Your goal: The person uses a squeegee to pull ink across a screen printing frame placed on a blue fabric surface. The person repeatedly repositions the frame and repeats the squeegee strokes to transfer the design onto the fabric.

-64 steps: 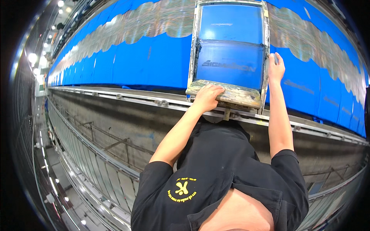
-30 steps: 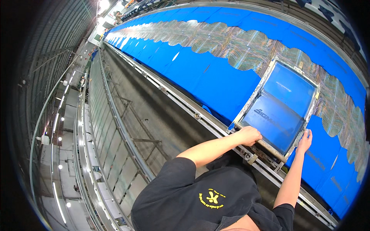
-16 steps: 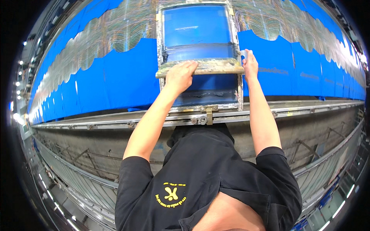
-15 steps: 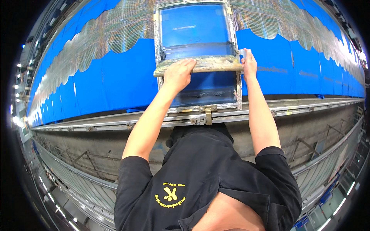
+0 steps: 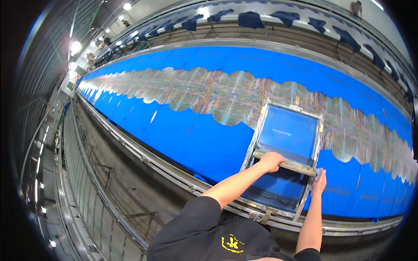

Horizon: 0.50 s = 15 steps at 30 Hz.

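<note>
My left hand (image 5: 272, 162) is closed on the paint-smeared squeegee bar (image 5: 298, 166) lying crosswise over the middle of a screen in a worn metal frame (image 5: 319, 132). My right hand (image 5: 319, 182) is at the frame's right side by the bar's end, fingers closed on a small pale thing I cannot make out. The screen's upper half shows blue with faint lettering; below the bar it is darker, with black smears along the near end. The frame rests on blue fabric pieces (image 5: 204, 143) laid along both sides of a long table's shiny, multicoloured middle strip (image 5: 230, 100).
A metal rail (image 5: 150, 163) runs along the near edge of the table, with a bracket (image 5: 267, 216) under the screen. Beyond the far edge is another long table (image 5: 296, 26) with dark fabric pieces. A person (image 5: 355, 9) stands at the upper right; small figures are at the upper left.
Since the earliest frame, the squeegee has moved from the screen's near end to its middle, with my left hand on it. My view has swung repeatedly, now again showing the table's length.
</note>
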Each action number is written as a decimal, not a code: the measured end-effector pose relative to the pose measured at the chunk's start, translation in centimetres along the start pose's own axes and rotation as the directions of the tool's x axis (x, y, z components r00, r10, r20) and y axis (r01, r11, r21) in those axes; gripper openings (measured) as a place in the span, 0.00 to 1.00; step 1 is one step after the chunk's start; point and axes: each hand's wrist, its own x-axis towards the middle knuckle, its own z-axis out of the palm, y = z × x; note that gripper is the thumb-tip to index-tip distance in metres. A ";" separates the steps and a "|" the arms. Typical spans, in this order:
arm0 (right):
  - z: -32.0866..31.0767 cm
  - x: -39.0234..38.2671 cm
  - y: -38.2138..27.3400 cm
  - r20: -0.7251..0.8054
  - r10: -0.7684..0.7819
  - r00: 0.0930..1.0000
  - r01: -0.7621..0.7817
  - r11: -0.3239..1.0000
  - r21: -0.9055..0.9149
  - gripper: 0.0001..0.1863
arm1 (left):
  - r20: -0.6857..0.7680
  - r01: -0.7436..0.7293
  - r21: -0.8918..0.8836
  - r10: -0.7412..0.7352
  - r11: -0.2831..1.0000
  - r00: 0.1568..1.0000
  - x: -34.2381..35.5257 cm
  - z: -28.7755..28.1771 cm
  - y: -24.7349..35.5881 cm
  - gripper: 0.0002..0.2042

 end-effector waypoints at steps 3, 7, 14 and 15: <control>0.5 -0.2 -0.8 -0.003 -0.024 1.000 0.024 1.000 0.016 0.30 | 0.110 0.088 -0.034 -0.084 0.996 0.990 2.1 -1.9 -0.3 0.21; 0.0 -0.1 -1.2 0.033 -0.017 0.999 0.016 0.999 0.039 0.30 | -0.113 0.030 -0.075 -0.039 0.997 0.993 -0.3 1.1 0.4 0.19; 0.2 0.8 -0.6 0.097 0.005 0.995 -0.019 0.989 0.149 0.29 | -0.216 -0.065 -0.042 0.054 0.997 0.975 -13.3 9.2 3.7 0.27; -0.2 1.0 -0.6 0.096 -0.007 0.995 -0.005 0.992 0.127 0.29 | -0.203 -0.089 -0.053 0.076 0.995 0.976 -14.6 9.9 4.5 0.29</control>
